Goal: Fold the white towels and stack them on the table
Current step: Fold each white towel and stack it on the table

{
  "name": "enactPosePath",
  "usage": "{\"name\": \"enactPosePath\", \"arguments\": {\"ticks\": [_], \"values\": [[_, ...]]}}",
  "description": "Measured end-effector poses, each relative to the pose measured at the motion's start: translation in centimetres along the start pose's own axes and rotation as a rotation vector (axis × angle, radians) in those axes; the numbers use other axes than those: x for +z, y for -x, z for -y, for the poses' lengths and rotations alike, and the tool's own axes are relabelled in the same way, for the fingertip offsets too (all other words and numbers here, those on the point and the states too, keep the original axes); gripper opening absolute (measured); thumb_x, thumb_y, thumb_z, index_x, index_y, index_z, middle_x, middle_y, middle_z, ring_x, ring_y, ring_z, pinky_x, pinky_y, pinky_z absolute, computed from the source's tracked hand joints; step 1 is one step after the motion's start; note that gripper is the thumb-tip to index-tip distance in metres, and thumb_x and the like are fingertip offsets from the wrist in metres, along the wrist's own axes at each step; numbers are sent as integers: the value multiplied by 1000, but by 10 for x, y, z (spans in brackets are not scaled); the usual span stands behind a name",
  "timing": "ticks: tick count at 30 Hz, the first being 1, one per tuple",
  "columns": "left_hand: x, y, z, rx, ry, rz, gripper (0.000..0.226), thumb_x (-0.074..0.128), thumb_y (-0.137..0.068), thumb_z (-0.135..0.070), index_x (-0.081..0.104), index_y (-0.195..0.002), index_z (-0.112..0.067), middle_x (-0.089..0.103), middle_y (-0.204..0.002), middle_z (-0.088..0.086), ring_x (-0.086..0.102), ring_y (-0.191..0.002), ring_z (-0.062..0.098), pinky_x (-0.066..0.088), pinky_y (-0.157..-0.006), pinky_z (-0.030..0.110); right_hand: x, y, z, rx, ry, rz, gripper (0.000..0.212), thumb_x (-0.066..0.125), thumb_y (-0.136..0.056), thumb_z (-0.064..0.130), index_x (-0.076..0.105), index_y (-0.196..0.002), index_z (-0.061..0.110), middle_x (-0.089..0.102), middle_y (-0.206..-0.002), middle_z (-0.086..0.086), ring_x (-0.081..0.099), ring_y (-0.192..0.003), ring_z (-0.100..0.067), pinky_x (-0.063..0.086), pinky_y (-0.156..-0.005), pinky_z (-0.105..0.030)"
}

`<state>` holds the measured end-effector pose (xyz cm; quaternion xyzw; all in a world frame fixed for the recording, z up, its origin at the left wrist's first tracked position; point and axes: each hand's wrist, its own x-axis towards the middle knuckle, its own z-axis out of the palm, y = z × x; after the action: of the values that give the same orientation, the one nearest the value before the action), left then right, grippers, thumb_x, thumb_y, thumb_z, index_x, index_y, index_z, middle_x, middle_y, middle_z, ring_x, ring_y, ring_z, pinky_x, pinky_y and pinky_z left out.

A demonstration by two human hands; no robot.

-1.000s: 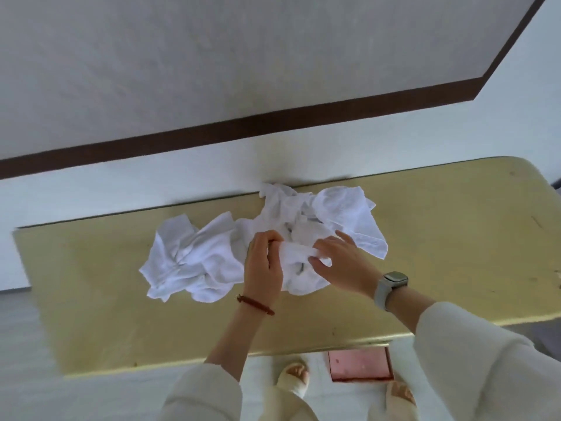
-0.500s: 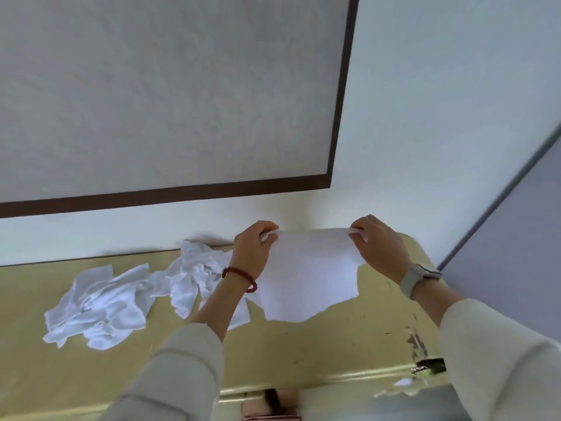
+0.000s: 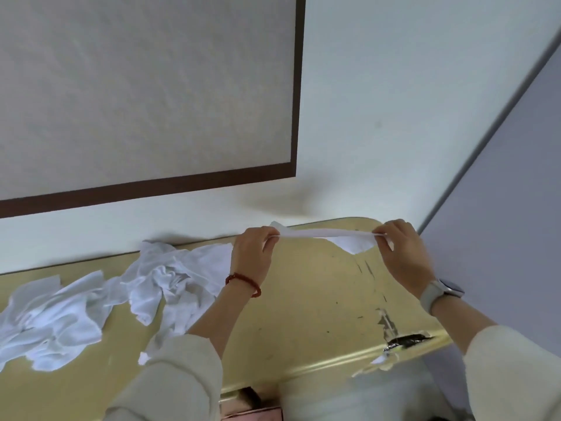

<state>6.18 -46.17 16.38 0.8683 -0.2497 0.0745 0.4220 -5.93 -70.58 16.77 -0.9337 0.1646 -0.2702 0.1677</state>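
One white towel (image 3: 331, 235) is stretched in the air above the right end of the yellow table (image 3: 306, 302). My left hand (image 3: 252, 253) pinches its left corner and my right hand (image 3: 400, 250) pinches its right corner. The towel is swung up nearly edge-on toward the wall, so only a thin strip and a small hanging flap show. A crumpled heap of white towels (image 3: 109, 302) lies on the left part of the table, reaching under my left forearm.
The table stands against a white wall (image 3: 394, 117) with a brown-framed panel (image 3: 151, 86). A grey partition (image 3: 516, 208) closes the right side. The table's front right edge is chipped and scratched (image 3: 403, 340). A pink object (image 3: 252, 414) sits on the floor below.
I lifted one towel out of the heap and carried it to the right end of the table. It hung flat half a second ago and has now flipped up toward the wall.
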Motion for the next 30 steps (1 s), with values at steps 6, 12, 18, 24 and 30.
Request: {"name": "enactPosePath", "arguments": {"ticks": [6, 12, 18, 24, 30], "values": [[46, 91, 47, -210, -74, 362, 13, 57, -87, -7, 69, -91, -7, 69, -97, 2, 59, -94, 16, 40, -85, 25, 48, 102, -51, -37, 56, 324, 9, 66, -73, 5, 66, -76, 13, 67, -78, -4, 61, -81, -26, 48, -60, -38], [76, 124, 71, -495, -36, 549, 10, 56, -88, -10, 65, -89, -15, 61, -86, -8, 55, -84, 8, 38, -71, 10, 72, 123, -82, 204, -86, 723, 14, 56, -89, 15, 65, -96, 7, 66, -99, -8, 56, -94, -21, 36, -76, -23], [104, 105, 63, -713, 66, 318, 8, 60, -86, -12, 61, -84, -19, 62, -82, 1, 52, -77, 17, 38, -63, 13, 92, 83, -107, 433, -382, 693, 17, 50, -91, 9, 64, -101, 4, 62, -87, -6, 53, -67, -17, 40, -55, -12], [124, 67, 66, -805, 101, 116, 12, 58, -87, -10, 65, -96, -9, 59, -78, -5, 53, -76, 11, 40, -64, 8, 116, 54, -112, 493, -522, 585, 11, 53, -90, 8, 62, -95, 6, 58, -78, 2, 51, -70, -10, 39, -60, -10], [140, 40, 88, -813, 57, 109, 15, 56, -89, -14, 67, -100, -12, 62, -86, 1, 53, -79, 13, 41, -68, 14, 140, 33, -113, 511, -455, 484, 14, 51, -89, 6, 62, -98, 4, 58, -80, -2, 49, -68, -12, 37, -55, -6]]}}
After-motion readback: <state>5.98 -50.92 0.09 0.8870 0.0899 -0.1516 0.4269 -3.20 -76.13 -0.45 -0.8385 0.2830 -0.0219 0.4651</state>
